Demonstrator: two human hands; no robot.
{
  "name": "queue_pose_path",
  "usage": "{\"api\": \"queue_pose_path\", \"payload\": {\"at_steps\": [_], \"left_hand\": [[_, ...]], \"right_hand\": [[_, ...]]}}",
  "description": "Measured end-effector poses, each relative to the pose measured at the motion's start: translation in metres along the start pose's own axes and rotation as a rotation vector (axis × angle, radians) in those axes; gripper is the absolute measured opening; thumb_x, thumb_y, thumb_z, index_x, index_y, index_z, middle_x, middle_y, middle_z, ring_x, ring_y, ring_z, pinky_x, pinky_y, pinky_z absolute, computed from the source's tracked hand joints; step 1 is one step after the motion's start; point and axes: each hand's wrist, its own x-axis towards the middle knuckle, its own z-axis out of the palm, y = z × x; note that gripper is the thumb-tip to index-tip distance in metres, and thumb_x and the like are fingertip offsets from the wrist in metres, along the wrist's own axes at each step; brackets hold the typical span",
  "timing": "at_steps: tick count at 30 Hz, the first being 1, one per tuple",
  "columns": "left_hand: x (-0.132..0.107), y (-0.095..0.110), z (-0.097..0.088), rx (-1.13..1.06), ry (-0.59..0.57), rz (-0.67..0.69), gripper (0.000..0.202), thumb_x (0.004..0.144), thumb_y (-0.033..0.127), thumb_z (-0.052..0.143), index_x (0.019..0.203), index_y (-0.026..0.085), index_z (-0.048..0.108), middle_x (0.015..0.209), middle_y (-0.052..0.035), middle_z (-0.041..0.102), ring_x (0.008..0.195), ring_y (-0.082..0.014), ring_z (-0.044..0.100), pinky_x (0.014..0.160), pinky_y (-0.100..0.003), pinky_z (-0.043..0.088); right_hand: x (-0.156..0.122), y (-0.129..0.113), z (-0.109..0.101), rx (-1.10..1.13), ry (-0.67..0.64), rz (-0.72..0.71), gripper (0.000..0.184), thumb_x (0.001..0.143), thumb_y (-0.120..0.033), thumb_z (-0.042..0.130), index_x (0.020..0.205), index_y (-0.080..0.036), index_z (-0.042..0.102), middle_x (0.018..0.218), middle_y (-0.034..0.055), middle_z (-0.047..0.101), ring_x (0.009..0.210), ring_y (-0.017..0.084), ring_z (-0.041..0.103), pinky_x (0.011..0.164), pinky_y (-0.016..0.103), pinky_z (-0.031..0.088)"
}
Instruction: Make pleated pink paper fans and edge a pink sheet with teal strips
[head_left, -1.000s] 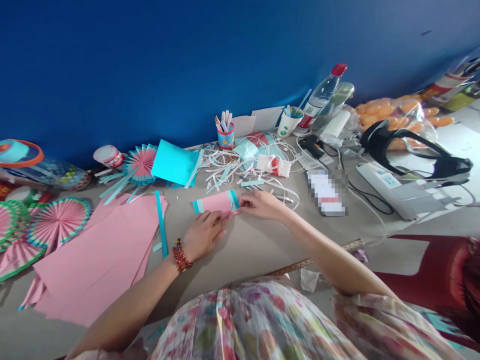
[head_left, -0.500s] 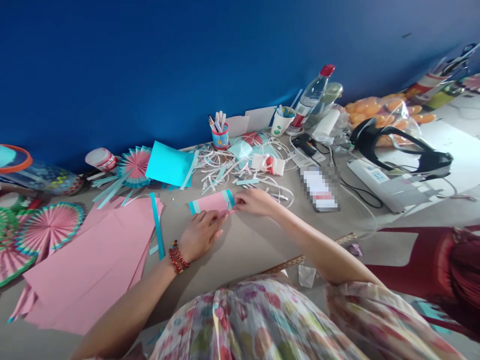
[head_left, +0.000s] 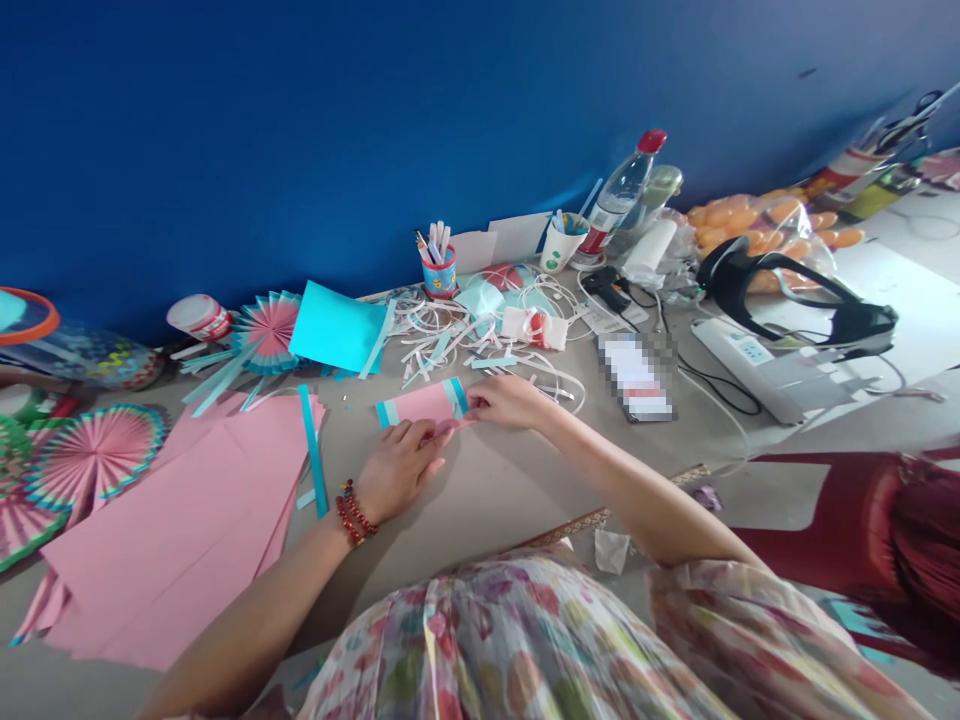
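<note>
Barely anything is changed from a moment ago: the teal-striped pink paper piece (head_left: 424, 403) is still kept flat on the table (head_left: 495, 490), its near edge gripped by the left hand (head_left: 401, 468) and its right end pinched by the right hand (head_left: 510, 403). Work on that edge is judged unfinished.

One view only, worn on the head, looked forward and down over the wearer's chest onto the table (head_left: 495, 495). Close range: forearms ran up from the bottom edge, left hand (head_left: 401, 465) and right hand (head_left: 510, 402) near centre. Faced the blue wall (head_left: 337, 130) behind the table; wide, frame tilted
</note>
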Motion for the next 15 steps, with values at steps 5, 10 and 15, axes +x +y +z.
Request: {"api": "queue_pose_path", "payload": {"at_steps": [5,10,15], "left_hand": [[-0.0002,0.0004,0.0008,-0.027,0.016,-0.002,0.051,0.096,0.027,0.046,0.147,0.025,0.041,0.120,-0.0104,0.055,0.108,-0.0265,0.050,0.094,-0.042,0.043],[-0.0002,0.0009,0.0000,-0.020,0.018,-0.007,0.050,0.096,0.027,0.046,0.146,0.025,0.042,0.120,-0.0104,0.055,0.108,-0.0265,0.050,0.094,-0.042,0.043],[-0.0004,0.0010,-0.0004,-0.014,0.006,-0.007,0.048,0.097,0.027,0.045,0.145,0.024,0.044,0.121,-0.0107,0.055,0.108,-0.0269,0.050,0.093,-0.044,0.043]], "right_hand": [[-0.0007,0.0007,0.0007,0.013,0.001,-0.030,0.012,0.085,-0.029,0.063,0.077,-0.022,0.069,0.080,0.0006,0.070,0.068,0.014,0.056,0.055,0.024,0.026],[-0.0010,0.0020,0.0026,0.023,0.010,-0.051,0.012,0.085,-0.029,0.063,0.078,-0.021,0.068,0.081,0.0003,0.070,0.069,0.014,0.055,0.056,0.024,0.026],[-0.0014,0.0022,0.0048,0.025,0.039,-0.065,0.012,0.085,-0.027,0.062,0.077,-0.020,0.068,0.078,0.0009,0.069,0.066,0.013,0.053,0.056,0.024,0.025]]}}
